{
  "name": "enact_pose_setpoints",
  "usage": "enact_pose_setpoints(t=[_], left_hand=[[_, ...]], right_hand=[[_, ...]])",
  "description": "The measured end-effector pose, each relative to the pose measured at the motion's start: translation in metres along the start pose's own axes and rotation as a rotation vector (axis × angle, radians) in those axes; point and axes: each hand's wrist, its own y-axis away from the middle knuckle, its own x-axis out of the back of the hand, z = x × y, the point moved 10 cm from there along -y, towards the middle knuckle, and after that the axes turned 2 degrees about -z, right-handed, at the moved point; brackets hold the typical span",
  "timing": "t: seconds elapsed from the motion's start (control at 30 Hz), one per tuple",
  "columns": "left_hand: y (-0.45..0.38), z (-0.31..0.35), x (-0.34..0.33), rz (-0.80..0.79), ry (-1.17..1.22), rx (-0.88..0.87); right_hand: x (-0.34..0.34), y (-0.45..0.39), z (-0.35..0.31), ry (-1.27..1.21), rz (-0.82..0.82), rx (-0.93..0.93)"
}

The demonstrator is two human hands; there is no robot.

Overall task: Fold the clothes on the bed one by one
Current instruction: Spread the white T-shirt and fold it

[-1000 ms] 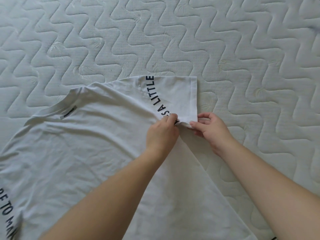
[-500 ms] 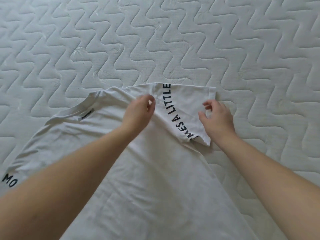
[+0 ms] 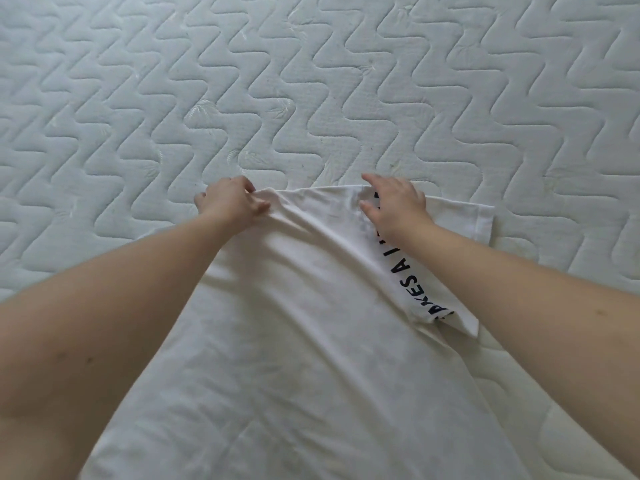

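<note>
A white T-shirt (image 3: 294, 341) with black lettering on its sleeve lies spread on the bed, running from the middle of the view down to the bottom edge. My left hand (image 3: 230, 202) grips the shirt's top edge near the collar, fingers curled into the cloth. My right hand (image 3: 393, 202) rests on the shoulder where the lettered sleeve (image 3: 446, 265) begins, thumb and fingers spread around a small ridge of fabric. The sleeve lies folded over to the right. My forearms hide the shirt's left side.
The quilted white mattress (image 3: 311, 81) with a wavy stitched pattern fills the view all around the shirt. No other garment shows in this frame.
Both hands have moved from the sleeve's lower corner up to the shirt's top edge. The left hand now grips near the collar. My view has shifted so the shirt sits centred.
</note>
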Motion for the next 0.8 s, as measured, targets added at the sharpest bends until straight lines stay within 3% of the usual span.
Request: enact_pose_setpoints(t=[0.13, 0.47, 0.67, 0.8], left_hand=[[-0.006, -0.009, 0.002, -0.084, 0.242, -0.094], [-0.024, 0.004, 0.007, 0.05, 0.219, -0.251], [-0.001, 0.013, 0.008, 0.317, 0.101, -0.226], [0.079, 0.046, -0.012, 0.425, 0.134, -0.465]], right_hand=[[-0.003, -0.026, -0.004, 0.111, 0.005, -0.087], [0.018, -0.047, 0.019, 0.026, 0.209, -0.148], [0.018, -0.052, 0.023, 0.092, 0.227, -0.156], [0.034, -0.022, 0.021, 0.159, 0.29, -0.077]])
